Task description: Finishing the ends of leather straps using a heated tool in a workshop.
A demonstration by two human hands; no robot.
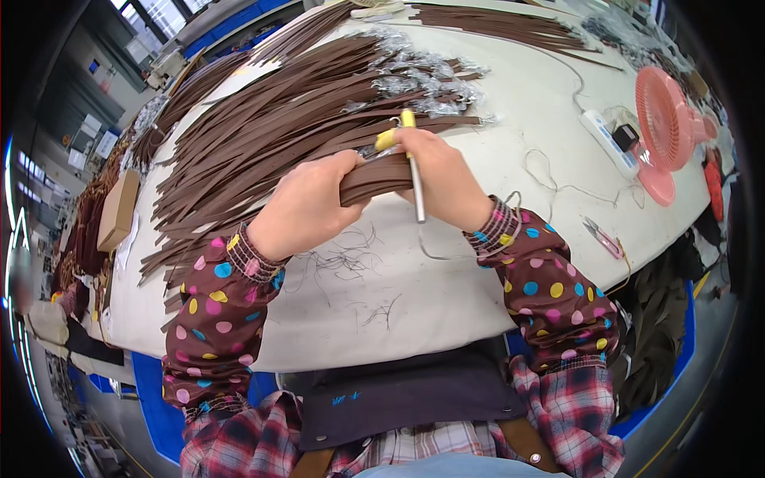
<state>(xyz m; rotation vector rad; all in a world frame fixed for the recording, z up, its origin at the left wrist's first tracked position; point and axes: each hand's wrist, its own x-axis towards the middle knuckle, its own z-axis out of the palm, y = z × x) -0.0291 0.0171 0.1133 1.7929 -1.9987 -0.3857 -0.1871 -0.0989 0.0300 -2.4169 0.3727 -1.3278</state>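
Brown straps (374, 178), held at 12 o'clock from the apron (406, 406), could fan loose if the left hand (303, 205), curled round them, slackens while the right hand (446, 179) grips a yellow-ended rod (417, 191).

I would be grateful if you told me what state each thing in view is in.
Left hand: closed on the brown bundle.
Right hand: gripping the yellow-and-silver tool.
Brown bundle: held, curving between the hands.
Other strips: layered on the table.
Power strip: black adapter plugged in.
Pink fan: standing; spinning unclear.
Snips: lying flat.
Thread scraps: scattered.
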